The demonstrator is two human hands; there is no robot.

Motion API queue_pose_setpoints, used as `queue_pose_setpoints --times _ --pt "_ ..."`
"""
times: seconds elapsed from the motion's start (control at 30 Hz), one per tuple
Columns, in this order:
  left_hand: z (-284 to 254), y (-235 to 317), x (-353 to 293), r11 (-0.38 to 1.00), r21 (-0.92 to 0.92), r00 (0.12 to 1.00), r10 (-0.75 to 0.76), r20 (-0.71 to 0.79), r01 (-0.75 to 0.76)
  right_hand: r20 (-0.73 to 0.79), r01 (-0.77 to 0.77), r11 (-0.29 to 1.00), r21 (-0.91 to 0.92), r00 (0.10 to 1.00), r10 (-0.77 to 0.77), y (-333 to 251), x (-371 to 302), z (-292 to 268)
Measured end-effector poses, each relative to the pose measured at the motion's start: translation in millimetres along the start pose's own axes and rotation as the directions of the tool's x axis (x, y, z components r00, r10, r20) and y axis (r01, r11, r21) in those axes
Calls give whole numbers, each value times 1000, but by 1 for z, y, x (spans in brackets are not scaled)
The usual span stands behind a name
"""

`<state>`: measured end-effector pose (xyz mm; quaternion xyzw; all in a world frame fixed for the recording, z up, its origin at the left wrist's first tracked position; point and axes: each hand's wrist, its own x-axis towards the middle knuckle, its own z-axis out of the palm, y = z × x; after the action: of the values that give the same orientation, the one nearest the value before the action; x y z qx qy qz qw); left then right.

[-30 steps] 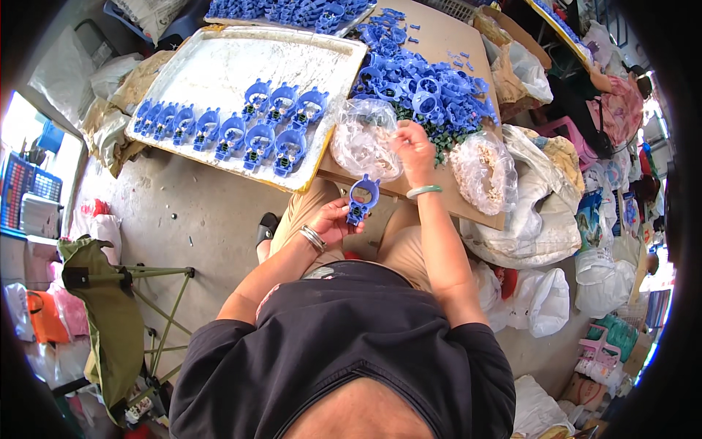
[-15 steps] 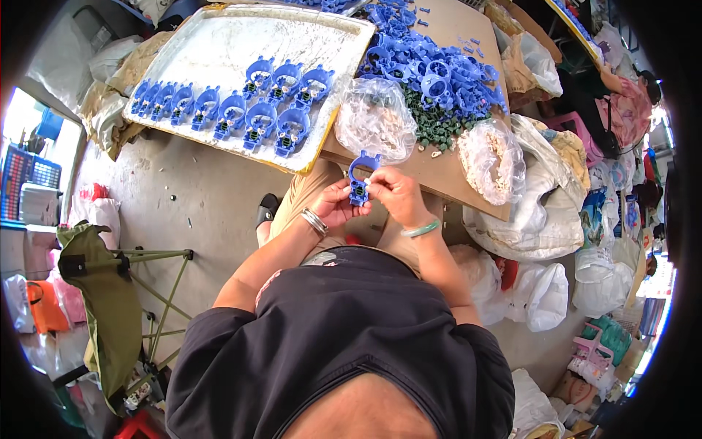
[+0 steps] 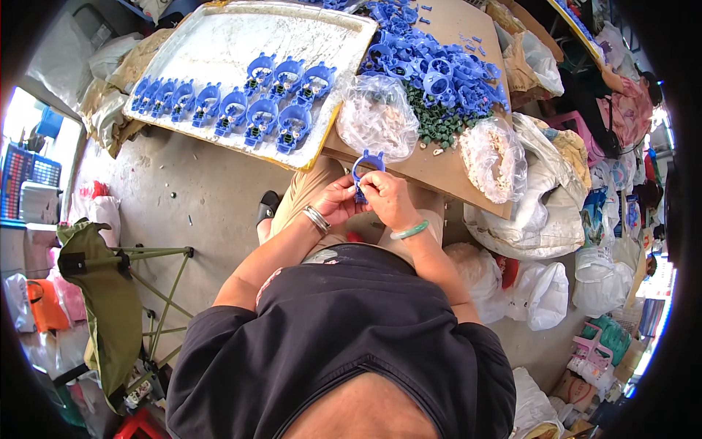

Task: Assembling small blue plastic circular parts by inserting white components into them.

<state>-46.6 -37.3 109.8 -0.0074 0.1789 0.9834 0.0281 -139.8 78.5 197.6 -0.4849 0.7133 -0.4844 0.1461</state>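
Holding a blue plastic piece with a round ring top and two small ears (image 3: 368,157), the left hand (image 3: 336,203) pinches its lower body between thumb and fingers, just off the near edge of a flat brown board table (image 3: 446,172). The right hand (image 3: 391,201) comes in from the right, its thumb and forefinger drawn together at the piece just below the ring; what lies between those fingertips is hidden, so I cannot tell whether they grip anything. A silver metal bracelet (image 3: 316,218) circles the left wrist, and a pale green bangle (image 3: 410,230) the right.

Far left of the hands, a white rectangular tray with yellowed edges (image 3: 212,51) bears similar blue ring-topped figures (image 3: 257,133) in rows toward its near side. On the table to the right lie a heap of loose blue plastic parts (image 3: 446,77) and, nearer, a pile of small dark green parts (image 3: 437,124). Two clear plastic bags of small pale pieces flank the green pile, one to the left (image 3: 375,121), the other to the right (image 3: 493,162).
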Motion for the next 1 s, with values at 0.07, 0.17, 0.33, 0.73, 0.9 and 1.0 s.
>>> queue_pose_setpoints --times 0.07,0.17,0.33,0.73,0.9,1.0 --pt "2 -2 0 999 -8 999 33 -39 -33 -22 -85 996 16 996 85 -1 0 4" --pt "6 -2 1 999 -7 998 54 -38 -54 -49 -113 993 39 992 115 0 -1 6" --pt "4 -2 1 998 -4 997 66 -32 -66 -59 -134 987 85 988 139 -3 0 6" --pt "1 -2 3 996 -30 996 80 -33 -81 -44 94 974 -206 993 -105 0 -5 3" --pt "3 -2 2 997 -21 996 67 -54 -69 19 187 884 -428 980 -198 -4 -4 -1" --pt "3 1 1 1000 17 999 16 -40 -15 104 268 814 -515 962 -251 -4 -1 -5"
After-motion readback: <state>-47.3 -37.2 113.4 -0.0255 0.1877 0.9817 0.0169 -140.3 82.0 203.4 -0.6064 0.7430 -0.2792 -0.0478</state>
